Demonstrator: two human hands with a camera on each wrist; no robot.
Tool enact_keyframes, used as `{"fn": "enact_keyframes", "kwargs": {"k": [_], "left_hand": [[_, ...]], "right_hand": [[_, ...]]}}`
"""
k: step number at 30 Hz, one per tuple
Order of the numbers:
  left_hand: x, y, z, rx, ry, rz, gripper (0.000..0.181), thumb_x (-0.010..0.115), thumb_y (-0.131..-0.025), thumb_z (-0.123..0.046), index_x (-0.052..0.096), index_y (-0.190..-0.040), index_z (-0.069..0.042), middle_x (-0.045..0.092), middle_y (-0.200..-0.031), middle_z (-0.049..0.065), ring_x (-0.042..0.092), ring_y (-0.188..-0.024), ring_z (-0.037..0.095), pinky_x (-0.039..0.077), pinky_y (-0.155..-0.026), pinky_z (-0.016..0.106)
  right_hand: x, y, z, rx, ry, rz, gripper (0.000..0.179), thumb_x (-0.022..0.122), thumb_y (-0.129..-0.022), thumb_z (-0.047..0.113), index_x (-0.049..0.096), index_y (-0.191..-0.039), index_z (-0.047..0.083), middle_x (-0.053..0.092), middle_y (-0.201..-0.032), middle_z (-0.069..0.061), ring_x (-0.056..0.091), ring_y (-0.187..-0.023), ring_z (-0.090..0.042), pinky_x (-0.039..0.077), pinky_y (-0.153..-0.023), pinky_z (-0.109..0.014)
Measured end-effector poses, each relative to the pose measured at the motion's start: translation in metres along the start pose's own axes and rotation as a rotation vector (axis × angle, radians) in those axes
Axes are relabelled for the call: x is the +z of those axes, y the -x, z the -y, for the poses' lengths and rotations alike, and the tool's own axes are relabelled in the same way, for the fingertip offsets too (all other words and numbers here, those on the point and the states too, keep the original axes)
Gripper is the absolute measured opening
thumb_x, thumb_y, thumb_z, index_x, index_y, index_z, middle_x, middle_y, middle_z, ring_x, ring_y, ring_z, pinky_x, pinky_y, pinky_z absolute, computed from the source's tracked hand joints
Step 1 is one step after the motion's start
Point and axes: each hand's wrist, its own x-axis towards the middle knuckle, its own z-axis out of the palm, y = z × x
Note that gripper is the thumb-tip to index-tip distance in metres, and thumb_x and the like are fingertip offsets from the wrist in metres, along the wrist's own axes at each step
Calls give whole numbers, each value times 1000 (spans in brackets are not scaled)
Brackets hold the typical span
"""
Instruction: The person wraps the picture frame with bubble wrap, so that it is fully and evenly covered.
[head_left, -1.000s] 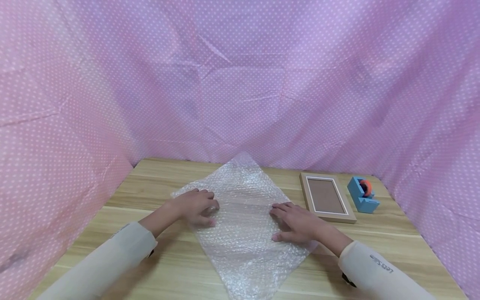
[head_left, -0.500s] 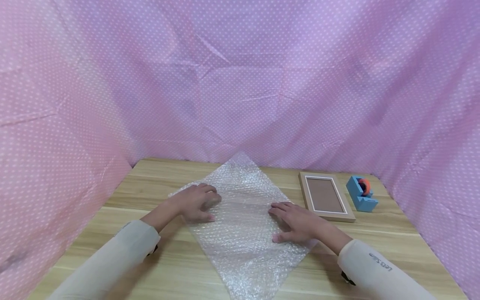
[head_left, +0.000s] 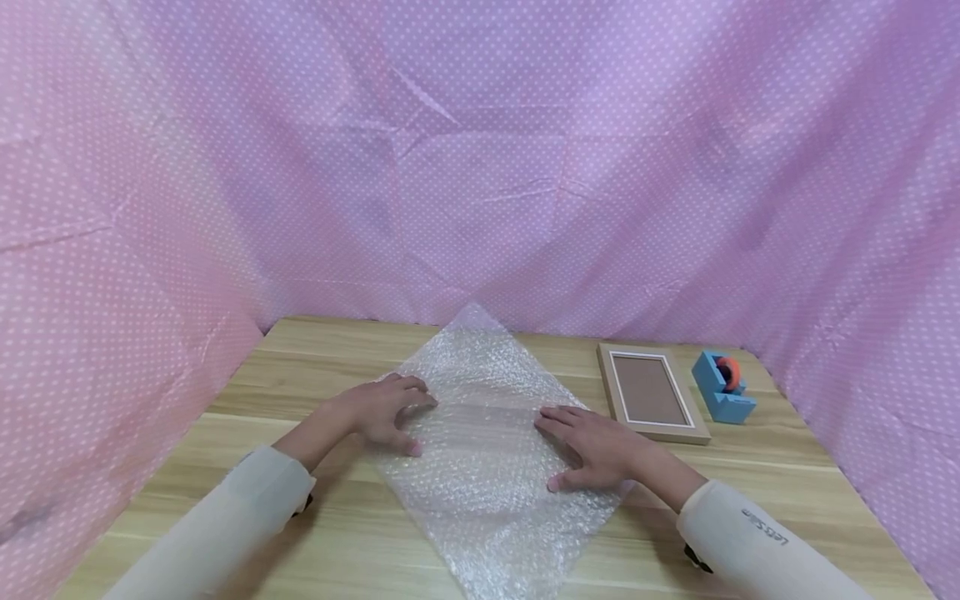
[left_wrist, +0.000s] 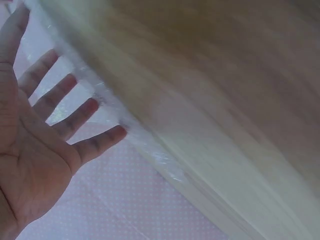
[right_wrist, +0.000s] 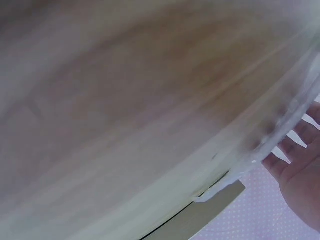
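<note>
A sheet of clear bubble wrap lies spread on the wooden table, turned so one corner points away from me and another towards me. On its left side rests my left hand, fingers spread and fingertips touching the sheet; the left wrist view shows the same hand with extended fingers against the wrap's edge. My right hand lies over the sheet's right side with its fingers extended. In the right wrist view the right hand's fingers touch the bubble wrap. Neither hand pinches anything.
Right of the wrap lies a wooden picture frame with a white inner border. Beyond it stands a blue tape dispenser holding an orange roll. Pink dotted cloth hangs behind and beside the wooden table.
My left hand shifts slightly over the sheet, its fingers now more spread and a little farther left. The wrap's far corner has slid slightly left. The right hand hardly moves.
</note>
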Motion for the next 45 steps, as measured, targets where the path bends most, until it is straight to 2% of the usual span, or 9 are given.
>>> {"fn": "enact_keyframes", "kwargs": {"k": [5, 12, 15, 18, 21, 26, 30, 35, 45], "left_hand": [[-3, 0, -4, -8, 35, 6, 80, 82, -79, -59, 58, -144, -20, 49, -148, 8, 44, -136, 36, 45, -106, 57], [2, -1, -2, -51, 29, 11, 81, 80, -78, -63, 56, -146, -27, 46, -151, 2, 41, -139, 31, 44, -108, 54], [3, 0, -2, -56, 31, 8, 81, 79, -79, -64, 56, -147, -27, 46, -151, 2, 40, -141, 32, 43, -108, 57], [3, 1, -3, -53, 31, 7, 80, 78, -79, -64, 55, -147, -27, 45, -152, 2, 39, -141, 33, 42, -108, 59], [3, 2, -4, -43, 38, 0, 80, 78, -80, -63, 56, -147, -26, 46, -151, 3, 40, -141, 35, 43, -106, 61], [2, 2, -4, -51, 36, 1, 80, 79, -80, -62, 56, -147, -26, 45, -151, 3, 40, -141, 34, 44, -106, 58], [2, 1, -4, -60, 52, 11, 81, 80, -79, -62, 56, -147, -26, 45, -152, 2, 39, -141, 32, 45, -106, 56], [2, 1, -3, -44, 59, 5, 81, 82, -78, -61, 57, -146, -24, 46, -151, 4, 40, -140, 34, 45, -106, 57], [3, 2, -2, -59, 52, 12, 81, 81, -78, -62, 56, -146, -25, 44, -153, 6, 38, -143, 36, 44, -106, 59]], "right_hand": [[-7, 2, -1, 5, -17, -19, 87, 61, -91, 68, 43, -156, 13, 41, -160, -14, 39, -145, -40, 34, -116, -59], [-22, 4, -23, -11, 30, -155, 68, 67, -98, 43, 49, -148, 2, 54, -146, -21, 52, -132, -43, 41, -110, -61], [-30, 7, -37, 38, 15, -171, 65, 68, -98, 37, 49, -148, 0, 54, -145, -23, 51, -133, -44, 40, -110, -61], [-38, 14, -49, 129, -39, -153, 64, 67, -100, 36, 46, -150, 1, 50, -148, -25, 46, -136, -46, 38, -111, -62], [-46, 19, -64, 194, -35, -166, 65, 67, -100, 36, 46, -150, 0, 50, -148, -27, 45, -137, -48, 38, -110, -64], [-55, 22, -94, 250, 42, -224, 66, 68, -99, 36, 46, -149, -2, 49, -149, -27, 45, -137, -49, 37, -110, -65], [-59, 24, -114, 312, 22, -216, 70, 66, -101, 35, 38, -154, -2, 40, -154, -31, 36, -140, -55, 31, -112, -69], [-60, 26, -132, 398, -32, -203, 73, 61, -103, 39, 33, -155, -4, 35, -155, -36, 31, -141, -58, 27, -113, -71], [-52, 19, -154, 446, -53, -230, 69, 59, -104, 33, 34, -154, -6, 39, -152, -36, 33, -140, -56, 27, -113, -70]]}}
